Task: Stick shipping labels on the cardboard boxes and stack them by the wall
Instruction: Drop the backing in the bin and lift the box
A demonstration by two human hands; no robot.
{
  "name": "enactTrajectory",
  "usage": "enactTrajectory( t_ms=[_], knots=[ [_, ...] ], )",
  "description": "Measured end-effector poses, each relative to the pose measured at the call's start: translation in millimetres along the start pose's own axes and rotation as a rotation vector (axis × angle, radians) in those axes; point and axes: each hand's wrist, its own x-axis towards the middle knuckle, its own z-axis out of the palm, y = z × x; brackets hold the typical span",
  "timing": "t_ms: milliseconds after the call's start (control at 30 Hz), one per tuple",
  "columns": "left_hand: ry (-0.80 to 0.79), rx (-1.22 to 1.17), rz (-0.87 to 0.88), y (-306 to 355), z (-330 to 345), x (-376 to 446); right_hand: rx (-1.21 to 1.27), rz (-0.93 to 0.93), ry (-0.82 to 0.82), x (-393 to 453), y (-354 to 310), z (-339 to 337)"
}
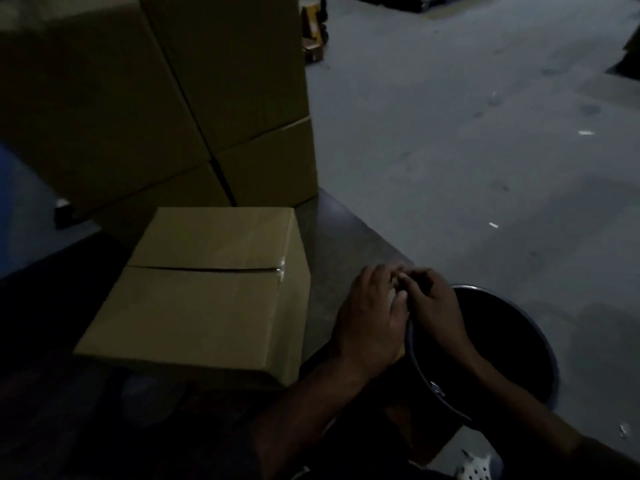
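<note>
Box [204, 299] sits on the floor [450, 133] right in front of the person, flaps closed with a seam running across the top and a shiny bit of tape [281, 268] at the seam's right end. No label shows on its top as far as I can make out (lighting here is super dim, so take that with a grain of salt).

Both hands are off to the right of the box, not touching it. Left hand [372, 315] is the closer one, just beside the box's right edge, back of the hand facing the camera. Right hand [434, 306] is pressed up against it, and the fingertips of both meet at the top, curled in together like they're picking at something small. There's a pale sliver between the fingertips, but honestly I can't tell what it is, or whether either hand actually has hold of it.

Under the hands there's a round dark bucket [540, 344], with the right hand and forearm over its rim.

Behind the box stands a stack [166, 98] of bigger cardboard boxes, at least two high and two across, and the box nearly touches the bottom of it. Way back past the stack there's something yellow [313, 26], a cart or jack maybe, too cut off to tell. A white perforated shoe [479, 467] pokes in at the bottom.
</note>
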Motion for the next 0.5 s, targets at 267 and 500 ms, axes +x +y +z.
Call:
enactTrajectory(
  t_ms=[267,500],
  knots=[
    [0.501,0.105,-0.148,-49.0,-122.2,-14.1,0.023,-0.257,-0.43,-2.3,-76.7,106.6],
    [0.26,0.596,-0.428,-132.0,-196.2,-43.7,-0.673,-0.914,-0.633,-20.1,-94.3,202.1]
  ],
)
